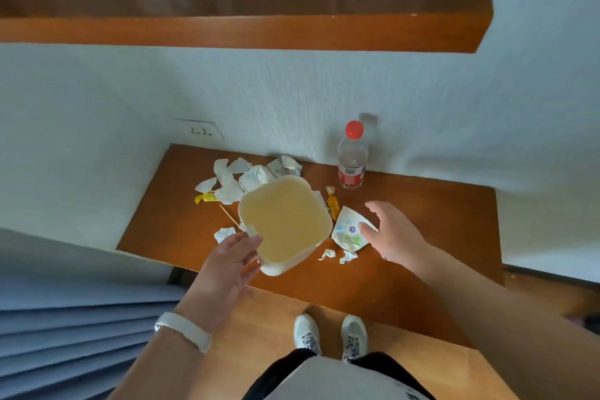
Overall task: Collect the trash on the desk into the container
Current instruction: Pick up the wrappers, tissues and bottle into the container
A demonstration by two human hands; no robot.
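Container (285,221): smooth, cream, which my left hand (227,265) grips.
Cup (349,232): crushed paper at my splayed right hand (394,235).
Desk (422,204): brown wood.

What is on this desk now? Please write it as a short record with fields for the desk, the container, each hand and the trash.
desk: brown wood, against a white wall
container: cream, rounded square, nothing visible inside
left hand: grips the container at its near left corner
right hand: open, fingers spread, at the crushed flowered paper cup right of the container
other trash: white paper scraps, two yellow wrappers, a thin stick
bottle: upright, red cap, by the wall
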